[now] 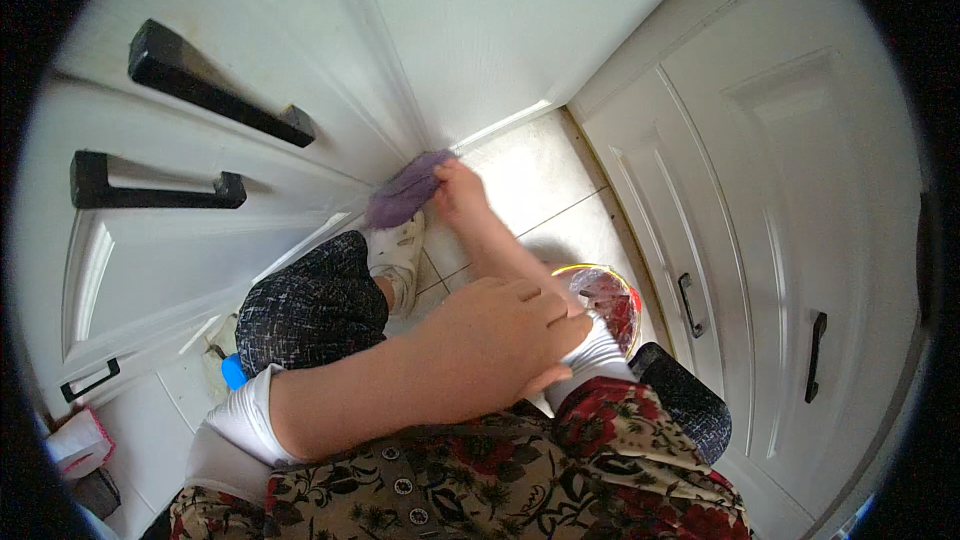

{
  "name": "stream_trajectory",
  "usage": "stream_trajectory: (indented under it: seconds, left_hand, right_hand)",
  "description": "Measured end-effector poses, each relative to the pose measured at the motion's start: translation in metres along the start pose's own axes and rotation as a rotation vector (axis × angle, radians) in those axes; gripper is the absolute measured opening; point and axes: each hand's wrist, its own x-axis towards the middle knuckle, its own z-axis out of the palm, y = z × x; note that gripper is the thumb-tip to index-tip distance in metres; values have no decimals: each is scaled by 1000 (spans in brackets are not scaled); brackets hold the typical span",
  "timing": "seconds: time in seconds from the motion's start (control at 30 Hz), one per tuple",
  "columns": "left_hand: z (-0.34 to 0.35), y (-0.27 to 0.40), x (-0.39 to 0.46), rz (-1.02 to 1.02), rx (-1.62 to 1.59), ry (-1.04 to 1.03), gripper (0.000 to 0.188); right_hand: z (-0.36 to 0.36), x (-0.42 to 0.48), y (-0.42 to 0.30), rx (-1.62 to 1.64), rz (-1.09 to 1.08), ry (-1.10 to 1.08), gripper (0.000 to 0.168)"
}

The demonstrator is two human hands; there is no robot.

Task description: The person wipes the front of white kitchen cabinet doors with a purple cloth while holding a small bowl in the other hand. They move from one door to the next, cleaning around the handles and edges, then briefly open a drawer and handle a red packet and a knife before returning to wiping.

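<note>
My right hand holds a purple cloth by one end, low beside the white cabinet door and above my white shoe. Across my body reaches my left hand, its fingers curled over my right forearm at the bunched white sleeve. What the left fingertips grip is partly hidden. Both white sleeves are pushed back towards the elbows.
White cabinet fronts with black handles rise at the left and right. A lined bin with red contents stands on the tiled floor by my right leg. A blue object lies beside my left knee.
</note>
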Motion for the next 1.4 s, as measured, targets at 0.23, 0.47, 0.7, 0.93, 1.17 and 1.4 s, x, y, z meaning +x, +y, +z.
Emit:
stream_trajectory:
  seconds: [0.23,0.47,0.7,0.93,1.17,1.4]
  left_hand:
    - [-19,-7,9,-217,93,227,60]
    - [-22,-25,11,-307,22,449,67]
    - [-22,-23,19,-344,-53,521,39]
    - [-25,-16,13,-270,198,435,60]
    - [-34,-9,1,-266,164,190,63]
    - [-38,-15,1,-299,201,165,65]
  right_hand:
    - [-43,-65,-101,-528,-233,-204,13]
    - [6,-205,-147,-285,-462,-339,17]
    - [-8,-216,-119,-295,-384,-172,25]
    - [-84,-122,-125,384,-157,313,18]
    - [-256,-19,-152,344,-149,789,23]
    - [-174,52,-185,493,-210,669,21]
